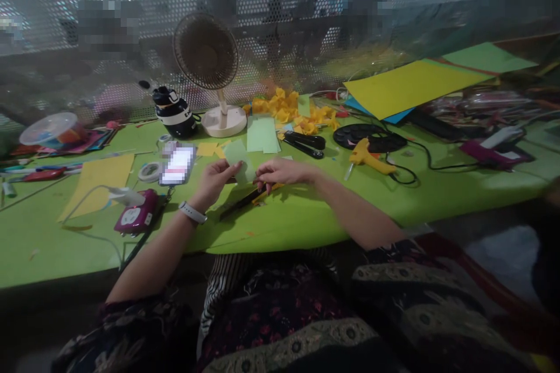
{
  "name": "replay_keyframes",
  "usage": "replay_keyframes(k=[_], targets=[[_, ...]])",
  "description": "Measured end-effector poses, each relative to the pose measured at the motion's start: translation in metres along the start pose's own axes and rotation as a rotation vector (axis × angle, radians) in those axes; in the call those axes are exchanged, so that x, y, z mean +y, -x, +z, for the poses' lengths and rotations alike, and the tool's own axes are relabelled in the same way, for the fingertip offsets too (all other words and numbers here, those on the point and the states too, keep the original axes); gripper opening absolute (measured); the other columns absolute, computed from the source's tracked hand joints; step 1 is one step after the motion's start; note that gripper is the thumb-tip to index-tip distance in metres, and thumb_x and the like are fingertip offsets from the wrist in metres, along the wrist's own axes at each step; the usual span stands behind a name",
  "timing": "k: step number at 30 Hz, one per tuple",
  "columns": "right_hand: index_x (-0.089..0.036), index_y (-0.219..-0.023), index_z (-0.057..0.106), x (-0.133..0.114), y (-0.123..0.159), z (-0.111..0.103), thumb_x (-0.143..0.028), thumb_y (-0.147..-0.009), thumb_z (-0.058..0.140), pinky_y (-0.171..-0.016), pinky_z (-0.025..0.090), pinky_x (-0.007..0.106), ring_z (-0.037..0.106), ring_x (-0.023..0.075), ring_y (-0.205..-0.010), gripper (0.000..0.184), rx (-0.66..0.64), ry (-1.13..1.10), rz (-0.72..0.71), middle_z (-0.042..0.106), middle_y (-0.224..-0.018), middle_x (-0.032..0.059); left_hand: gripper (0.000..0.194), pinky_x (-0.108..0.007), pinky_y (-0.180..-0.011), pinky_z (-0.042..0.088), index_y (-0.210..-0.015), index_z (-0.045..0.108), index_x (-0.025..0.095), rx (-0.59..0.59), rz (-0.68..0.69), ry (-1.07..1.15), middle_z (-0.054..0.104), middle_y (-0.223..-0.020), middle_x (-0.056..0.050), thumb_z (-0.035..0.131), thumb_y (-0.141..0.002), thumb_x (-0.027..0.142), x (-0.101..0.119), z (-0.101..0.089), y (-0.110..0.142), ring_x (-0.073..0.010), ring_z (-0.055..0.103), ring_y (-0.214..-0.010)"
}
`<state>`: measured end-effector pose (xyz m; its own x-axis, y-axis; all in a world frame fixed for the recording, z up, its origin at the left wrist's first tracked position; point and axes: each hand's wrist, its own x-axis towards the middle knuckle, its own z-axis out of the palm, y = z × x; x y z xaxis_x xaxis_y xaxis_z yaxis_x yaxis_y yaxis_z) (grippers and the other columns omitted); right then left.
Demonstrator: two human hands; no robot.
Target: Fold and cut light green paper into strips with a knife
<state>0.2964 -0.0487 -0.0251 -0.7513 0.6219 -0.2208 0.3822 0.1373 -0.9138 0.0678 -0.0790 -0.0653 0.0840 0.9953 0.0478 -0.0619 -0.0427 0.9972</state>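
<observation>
My left hand (213,180) pinches a small pale green piece of paper (239,158) and holds it up just above the green table (306,215). My right hand (280,173) rests beside it, fingers curled over scissors with a yellow handle (245,201) whose dark blades point toward me. The paper's right edge touches my right fingers. A white watch sits on my left wrist.
A phone (177,165), tape roll (150,171) and pink device (133,217) lie to the left. Behind are a small fan (210,64), black bottle (175,112), green paper strips (262,134), stapler (306,144), yellow paper flowers (297,111), glue gun (367,157) and coloured sheets (406,87).
</observation>
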Motion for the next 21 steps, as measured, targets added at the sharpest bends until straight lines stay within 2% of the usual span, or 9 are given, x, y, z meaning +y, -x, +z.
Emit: replay_keyframes(k=[4,7,9,12,16,21], targets=[[-0.015,-0.099,0.071,-0.001,0.004,-0.005,-0.017,-0.093,0.066,-0.078,0.057,0.03,0.072,0.0155,-0.081,0.008,0.061,0.171,0.017,0.078,-0.103,0.0092,0.059,-0.024,-0.061,0.057,-0.075,0.074,0.015,0.104,0.009,0.06,0.077,-0.075,-0.003,0.1,-0.05,0.062,-0.001,-0.003,-0.005,-0.0126,0.068,-0.063],[-0.018,-0.111,0.072,0.001,0.004,-0.003,-0.028,-0.087,0.078,-0.088,0.055,0.036,0.07,0.0239,-0.101,0.027,0.099,0.433,-0.046,0.075,-0.115,0.0114,0.059,-0.022,-0.057,0.054,-0.075,0.074,0.016,0.183,0.007,0.115,0.075,-0.074,-0.002,0.101,-0.047,0.061,0.0,-0.006,-0.008,-0.0115,0.067,-0.062],[-0.019,-0.111,0.072,0.005,0.0,0.004,-0.035,-0.082,0.085,-0.087,0.052,0.037,0.066,0.0279,-0.106,0.035,0.08,0.635,-0.077,0.072,-0.117,0.0111,0.057,-0.021,-0.057,0.053,-0.075,0.073,0.016,0.201,-0.005,0.157,0.074,-0.073,-0.001,0.102,-0.048,0.057,0.0,-0.008,-0.009,-0.0114,0.066,-0.063],[-0.018,-0.103,0.071,0.011,-0.006,0.016,-0.034,-0.085,0.084,-0.081,0.048,0.035,0.064,0.0283,-0.104,0.027,0.075,0.823,-0.068,0.069,-0.113,0.0112,0.053,-0.021,-0.057,0.053,-0.073,0.071,0.016,0.217,-0.033,0.227,0.071,-0.07,0.001,0.103,-0.049,0.051,0.0,-0.011,-0.013,-0.01,0.065,-0.06],[-0.019,-0.098,0.068,0.017,-0.009,0.017,-0.028,-0.089,0.08,-0.077,0.044,0.033,0.062,0.0259,-0.1,0.017,0.074,0.867,-0.083,0.068,-0.11,0.011,0.054,-0.019,-0.052,0.05,-0.069,0.07,0.016,0.215,-0.054,0.282,0.068,-0.064,0.002,0.105,-0.046,0.049,-0.002,-0.015,-0.018,-0.0073,0.06,-0.053],[-0.021,-0.1,0.067,0.017,-0.006,0.01,-0.023,-0.089,0.077,-0.076,0.044,0.033,0.063,0.0254,-0.096,0.015,0.089,0.854,-0.064,0.07,-0.107,0.0089,0.055,-0.019,-0.05,0.049,-0.069,0.07,0.014,0.217,-0.039,0.316,0.065,-0.059,0.003,0.107,-0.043,0.047,-0.002,-0.022,-0.023,-0.0057,0.055,-0.049]])
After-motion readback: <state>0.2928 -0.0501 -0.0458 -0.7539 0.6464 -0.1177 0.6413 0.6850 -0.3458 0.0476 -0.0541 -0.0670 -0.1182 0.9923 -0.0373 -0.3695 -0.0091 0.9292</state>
